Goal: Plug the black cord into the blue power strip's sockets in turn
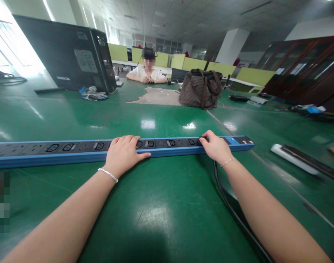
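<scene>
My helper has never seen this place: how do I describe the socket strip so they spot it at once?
Find the broad green surface, then where the camera wearer's left hand and right hand reach in. The long, straight socket strip runs crosswise there. Unlike the black computer case and brown bag farther back, it has blue sides and dark sockets on top.

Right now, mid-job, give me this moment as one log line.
left hand: on strip | right hand: gripping plug near strip's right end | cord: below right hand | plug seating: unclear
</scene>
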